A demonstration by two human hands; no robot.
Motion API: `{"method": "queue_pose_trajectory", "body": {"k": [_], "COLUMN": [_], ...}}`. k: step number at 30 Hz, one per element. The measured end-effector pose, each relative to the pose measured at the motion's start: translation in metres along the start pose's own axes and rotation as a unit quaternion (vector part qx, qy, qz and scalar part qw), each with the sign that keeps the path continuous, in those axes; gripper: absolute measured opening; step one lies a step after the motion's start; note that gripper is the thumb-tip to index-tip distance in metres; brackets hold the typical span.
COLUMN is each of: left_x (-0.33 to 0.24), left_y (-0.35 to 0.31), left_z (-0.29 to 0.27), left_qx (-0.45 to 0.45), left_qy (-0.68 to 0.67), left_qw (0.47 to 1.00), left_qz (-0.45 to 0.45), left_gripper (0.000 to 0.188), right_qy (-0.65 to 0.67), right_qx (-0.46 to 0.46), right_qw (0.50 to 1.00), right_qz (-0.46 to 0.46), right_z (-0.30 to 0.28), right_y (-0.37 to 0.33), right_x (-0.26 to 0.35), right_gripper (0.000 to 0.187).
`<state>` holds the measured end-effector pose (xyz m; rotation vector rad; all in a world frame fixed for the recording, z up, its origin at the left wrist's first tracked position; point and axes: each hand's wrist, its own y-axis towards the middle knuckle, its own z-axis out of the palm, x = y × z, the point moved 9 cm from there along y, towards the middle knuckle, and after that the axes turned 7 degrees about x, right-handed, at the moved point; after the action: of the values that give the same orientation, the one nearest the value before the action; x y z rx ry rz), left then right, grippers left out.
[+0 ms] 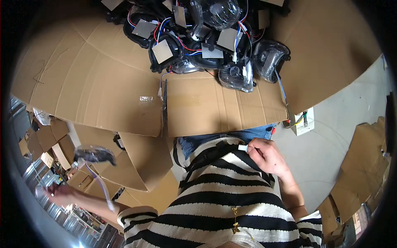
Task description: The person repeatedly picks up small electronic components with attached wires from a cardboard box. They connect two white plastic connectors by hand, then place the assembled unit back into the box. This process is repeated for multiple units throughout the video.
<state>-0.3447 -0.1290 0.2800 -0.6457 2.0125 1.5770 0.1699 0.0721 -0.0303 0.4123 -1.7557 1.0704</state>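
My right hand (pixel 268 156) is closed in front of my waist, its thumb and fingers pinching a small white connector (pixel 242 147). My left hand (pixel 59 194) reaches far out to the left, a little blurred, with its fingers apart. Between that hand and a box flap is a dark, clear-lensed lamp unit (pixel 95 154), apart from the fingers. A pale cable (pixel 100 182) trails down from the lamp across my left forearm. What supports the lamp does not show.
Ahead stands a large open cardboard box (pixel 206 107) heaped with several lamp units (pixel 165 53) and loose wires. A small white box (pixel 304 124) with cables stands on the floor to its right. More cardboard (pixel 364 157) lies far right; opened cartons (pixel 53 138) crowd the left.
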Motion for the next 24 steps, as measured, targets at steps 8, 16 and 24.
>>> {"method": "queue_pose_trajectory", "body": {"k": [8, 16, 24], "left_x": [0.264, 0.004, 0.198], "left_y": [-0.162, -0.244, -0.344], "left_z": [0.015, 0.221, 0.453], "left_qx": [0.252, 0.434, 0.582], "left_qy": [0.160, -0.022, 0.088], "left_qw": [0.882, 0.885, 0.692], "left_qz": [-0.365, -0.169, -0.418], "left_gripper": [0.024, 0.019, 0.030], "right_qy": [-0.019, -0.023, -0.011], "right_qx": [-0.010, -0.020, -0.044], "right_qw": [1.000, 0.999, 0.998], "right_qz": [0.003, 0.043, 0.043], "right_z": [0.000, 0.002, -0.003], "right_y": [0.000, 0.005, -0.005], "right_x": [0.000, -0.007, -0.007], "right_gripper": [0.007, 0.007, 0.011]}}
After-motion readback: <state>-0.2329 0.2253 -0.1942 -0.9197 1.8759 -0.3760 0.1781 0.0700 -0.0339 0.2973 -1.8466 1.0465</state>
